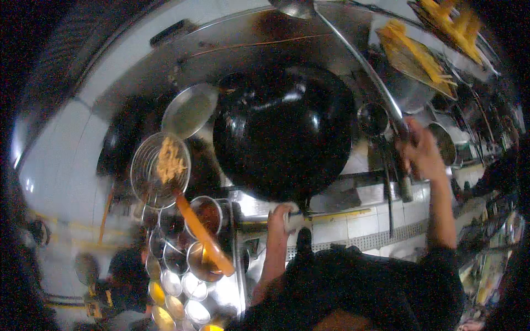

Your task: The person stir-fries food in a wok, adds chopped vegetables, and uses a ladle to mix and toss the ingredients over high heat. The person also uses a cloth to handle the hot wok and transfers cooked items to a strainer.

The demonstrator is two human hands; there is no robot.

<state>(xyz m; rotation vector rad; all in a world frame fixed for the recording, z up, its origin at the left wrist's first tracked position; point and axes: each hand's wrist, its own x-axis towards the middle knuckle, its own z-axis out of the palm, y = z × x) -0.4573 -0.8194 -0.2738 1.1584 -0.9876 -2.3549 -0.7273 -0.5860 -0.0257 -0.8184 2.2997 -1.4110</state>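
A large black wok (285,132) sits before me, with shiny spots on its dark inside. At its near edge, my left hand (281,215) grips a pale cloth (293,217), which looks wrapped about the wok's handle. To the right, my right hand (420,151) is closed on the handle of a long metal ladle (360,58); its bowl is raised beyond the wok at the top edge of the view. Left of the wok, a round wire strainer (138,178) with an orange-brown handle holds light brown food pieces (170,160). A shallow metal strainer or bowl (190,111) lies behind it.
Several round containers (172,283) of seasonings or liquids stand at the lower left. Trays with yellow food strips (414,58) are at the upper right. A small dark pan (372,119) stands right of the wok. Another person (128,273) is at the lower left.
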